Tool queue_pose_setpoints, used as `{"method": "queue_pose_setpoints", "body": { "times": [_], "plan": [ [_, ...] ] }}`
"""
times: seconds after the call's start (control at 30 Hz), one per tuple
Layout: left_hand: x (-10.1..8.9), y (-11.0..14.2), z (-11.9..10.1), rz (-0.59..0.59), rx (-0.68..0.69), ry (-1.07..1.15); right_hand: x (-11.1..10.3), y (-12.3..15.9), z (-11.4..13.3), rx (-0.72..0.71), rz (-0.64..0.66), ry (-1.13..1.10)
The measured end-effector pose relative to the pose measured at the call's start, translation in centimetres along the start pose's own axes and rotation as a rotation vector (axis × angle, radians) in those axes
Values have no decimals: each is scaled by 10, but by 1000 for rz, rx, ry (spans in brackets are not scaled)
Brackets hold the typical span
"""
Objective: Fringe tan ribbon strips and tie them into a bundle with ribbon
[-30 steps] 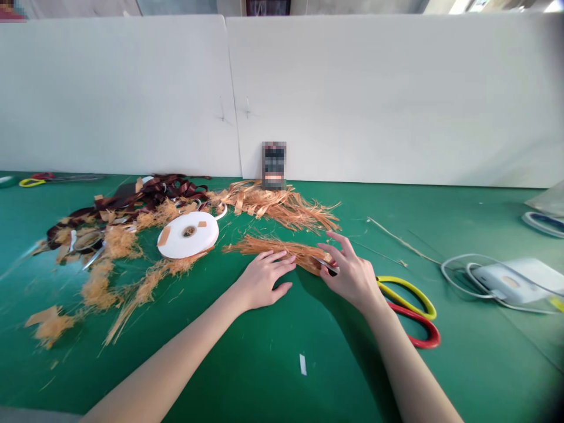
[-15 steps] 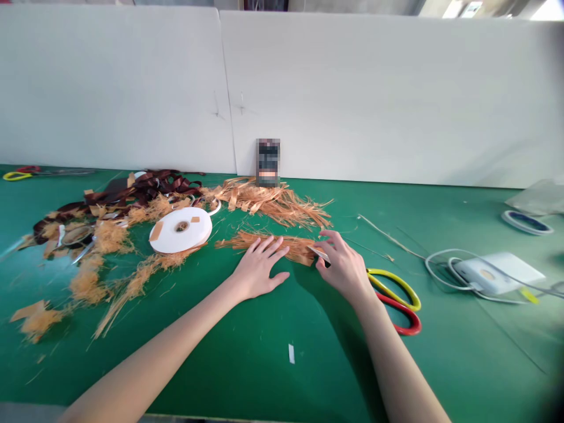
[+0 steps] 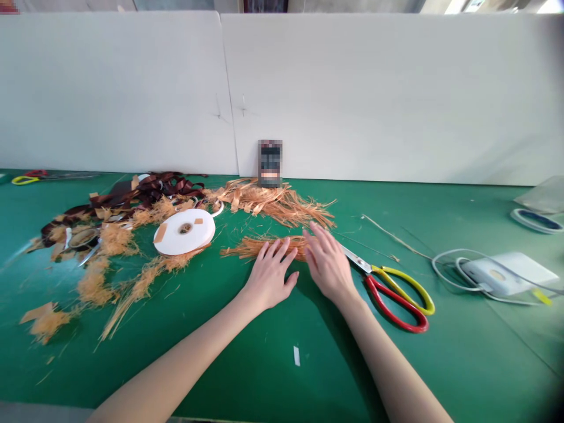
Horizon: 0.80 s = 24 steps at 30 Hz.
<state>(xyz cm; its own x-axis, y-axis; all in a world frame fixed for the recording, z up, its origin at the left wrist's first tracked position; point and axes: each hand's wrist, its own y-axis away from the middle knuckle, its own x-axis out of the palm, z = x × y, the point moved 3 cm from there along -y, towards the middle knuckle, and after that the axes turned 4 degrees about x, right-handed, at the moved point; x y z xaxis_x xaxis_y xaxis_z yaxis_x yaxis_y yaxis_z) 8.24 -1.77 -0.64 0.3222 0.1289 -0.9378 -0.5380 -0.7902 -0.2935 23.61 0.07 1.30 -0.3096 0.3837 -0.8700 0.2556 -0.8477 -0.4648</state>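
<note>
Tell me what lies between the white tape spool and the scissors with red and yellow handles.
In the head view: the orange fibre bundle, with the left hand and right hand resting on it.

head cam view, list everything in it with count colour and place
work mat: 1, green, under everything
board panels: 2, off-white, upright behind the mat
ribbon spool: 1, white, left of the hands
ribbon tangle: 1, dark brown, back left
fibre bundle: 1, orange-tan, under the hands
fibre pile: 1, orange-tan, behind the hands
scissors: 1, red and yellow handles, right of the right hand
far scissors: 1, yellow and red handles, far left
charger: 1, white, right, with pale cable
pixelated card: 1, colour hidden, upright against the panels
paper scrap: 1, white, in front of the hands
left hand: open, on the fibre bundle
right hand: open, touching the fibre bundle
</note>
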Motion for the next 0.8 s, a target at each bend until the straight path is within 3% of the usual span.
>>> {"method": "queue_pose_setpoints", "body": {
  "times": [0.1,0.2,0.33,0.6,0.8],
  "plan": [
    [-3,-2,3,-55,-25,-33,20,0,13,-78,205,-62],
    [4,-2,9,-22,-111,-46,28,3,14,-60,269,-60],
    [12,-2,13,9,-151,-46,27,5,10,24,260,-33],
    [7,-1,10,35,-198,-69,34,7,5,249,204,40],
    [9,0,13,17,-217,-50,35,8,2,278,169,42]
  ]
}}
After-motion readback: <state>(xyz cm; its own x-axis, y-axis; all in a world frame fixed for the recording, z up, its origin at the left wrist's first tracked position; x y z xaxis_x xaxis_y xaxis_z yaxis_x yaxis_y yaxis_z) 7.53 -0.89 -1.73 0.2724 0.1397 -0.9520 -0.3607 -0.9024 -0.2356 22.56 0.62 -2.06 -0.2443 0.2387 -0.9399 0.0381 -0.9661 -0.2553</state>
